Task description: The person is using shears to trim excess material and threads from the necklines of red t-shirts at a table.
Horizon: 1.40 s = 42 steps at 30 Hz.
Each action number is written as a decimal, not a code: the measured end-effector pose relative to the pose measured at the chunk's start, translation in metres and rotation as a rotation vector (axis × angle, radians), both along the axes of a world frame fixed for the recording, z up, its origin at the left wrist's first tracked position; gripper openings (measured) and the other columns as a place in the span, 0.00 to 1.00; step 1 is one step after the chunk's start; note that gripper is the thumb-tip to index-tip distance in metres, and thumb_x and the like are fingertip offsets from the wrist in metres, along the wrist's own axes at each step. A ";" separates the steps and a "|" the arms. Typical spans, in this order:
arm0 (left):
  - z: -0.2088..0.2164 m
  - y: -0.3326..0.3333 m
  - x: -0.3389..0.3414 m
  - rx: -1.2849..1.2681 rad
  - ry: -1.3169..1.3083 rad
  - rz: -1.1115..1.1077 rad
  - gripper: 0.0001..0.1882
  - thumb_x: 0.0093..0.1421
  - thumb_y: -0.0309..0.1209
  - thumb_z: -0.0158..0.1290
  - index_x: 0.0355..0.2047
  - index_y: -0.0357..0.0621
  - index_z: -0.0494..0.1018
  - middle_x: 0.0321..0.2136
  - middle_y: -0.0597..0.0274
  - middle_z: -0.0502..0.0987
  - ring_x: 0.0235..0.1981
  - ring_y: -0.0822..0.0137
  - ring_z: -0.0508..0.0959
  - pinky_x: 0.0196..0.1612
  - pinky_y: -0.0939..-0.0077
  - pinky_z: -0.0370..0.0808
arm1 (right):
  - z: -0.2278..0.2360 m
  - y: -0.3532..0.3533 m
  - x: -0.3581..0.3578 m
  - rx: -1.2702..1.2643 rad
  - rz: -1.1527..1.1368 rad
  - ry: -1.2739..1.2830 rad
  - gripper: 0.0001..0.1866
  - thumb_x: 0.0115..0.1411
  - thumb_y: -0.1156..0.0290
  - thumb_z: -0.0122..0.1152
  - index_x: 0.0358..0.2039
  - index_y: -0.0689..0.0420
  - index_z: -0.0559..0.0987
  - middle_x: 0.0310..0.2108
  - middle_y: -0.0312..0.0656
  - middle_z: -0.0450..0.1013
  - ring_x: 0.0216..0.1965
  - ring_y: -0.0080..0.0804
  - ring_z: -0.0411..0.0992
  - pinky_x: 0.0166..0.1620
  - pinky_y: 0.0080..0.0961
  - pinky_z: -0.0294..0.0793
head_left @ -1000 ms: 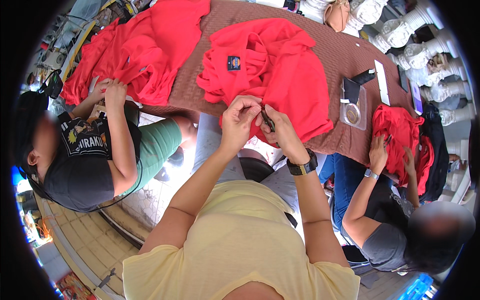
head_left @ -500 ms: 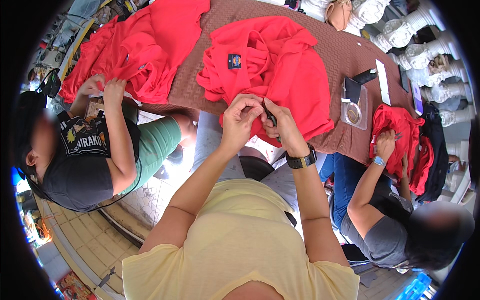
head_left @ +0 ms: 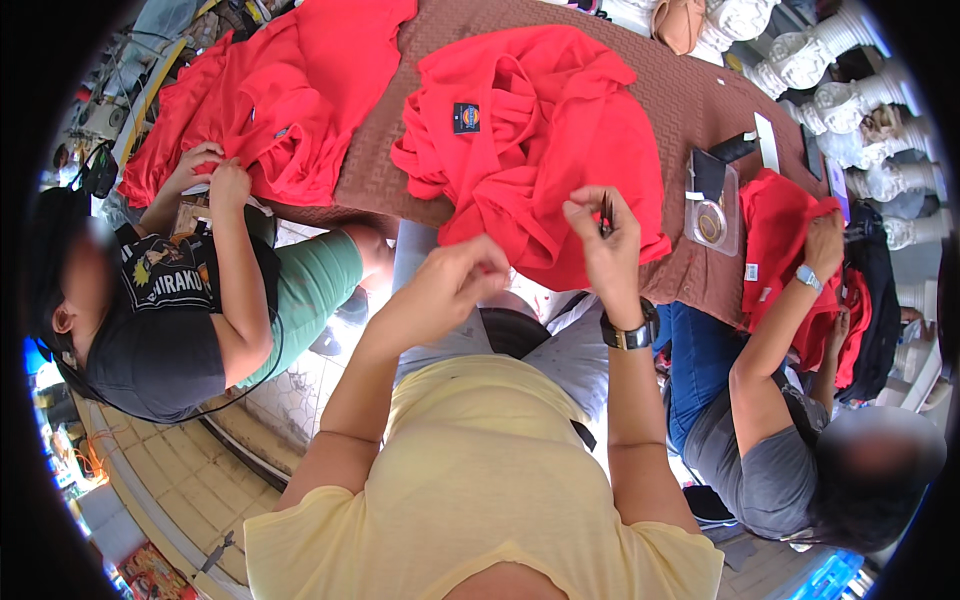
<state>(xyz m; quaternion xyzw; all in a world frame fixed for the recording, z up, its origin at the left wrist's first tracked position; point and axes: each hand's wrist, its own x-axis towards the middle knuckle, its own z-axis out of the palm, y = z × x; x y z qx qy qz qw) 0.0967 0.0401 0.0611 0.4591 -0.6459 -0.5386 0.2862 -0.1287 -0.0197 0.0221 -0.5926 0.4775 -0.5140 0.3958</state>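
Note:
A red shirt (head_left: 590,130) lies bunched on the table in front of me, its collar and dark neck label (head_left: 466,118) facing up. My right hand (head_left: 610,240) is raised over the shirt's near right part, fingers curled around small black thread snips (head_left: 606,212) whose tips point away from me. My left hand (head_left: 455,285) is at the shirt's near edge with fingers bent. Motion blurs those fingertips, and whether they pinch any cloth is unclear. A gap separates my two hands.
Brown cloth covers the table (head_left: 375,150). At left, a person (head_left: 180,300) handles another red garment (head_left: 290,90); at right, another person (head_left: 770,420) handles red cloth (head_left: 775,220). A clear plastic container (head_left: 712,220) lies right of my shirt. White pedestals (head_left: 850,100) line the far right.
My hands, close together at the shirt's near edge before, have parted. The right rose up and right with the snips; the left moved down and left. The right-hand person's raised hand moved right.

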 end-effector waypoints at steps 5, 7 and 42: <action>-0.030 -0.018 -0.032 -0.363 -0.113 0.505 0.11 0.60 0.22 0.61 0.37 0.34 0.68 0.33 0.57 0.74 0.29 0.71 0.76 0.33 0.78 0.74 | 0.012 0.003 0.019 -0.027 0.041 0.177 0.13 0.55 0.81 0.63 0.42 0.62 0.77 0.31 0.41 0.72 0.27 0.27 0.69 0.33 0.24 0.70; -0.044 -0.022 -0.033 -0.412 -0.102 0.527 0.11 0.58 0.21 0.62 0.37 0.34 0.70 0.33 0.59 0.71 0.29 0.70 0.75 0.32 0.77 0.74 | 0.011 0.007 0.019 0.108 -0.029 0.233 0.12 0.54 0.81 0.64 0.40 0.63 0.76 0.34 0.45 0.73 0.31 0.31 0.73 0.37 0.26 0.73; -0.074 -0.032 -0.035 -0.071 0.426 0.397 0.08 0.69 0.24 0.53 0.47 0.37 0.70 0.32 0.62 0.75 0.32 0.73 0.77 0.38 0.80 0.76 | -0.018 0.029 0.011 0.361 0.126 -0.189 0.10 0.62 0.77 0.64 0.44 0.62 0.80 0.34 0.30 0.69 0.35 0.16 0.66 0.38 0.16 0.66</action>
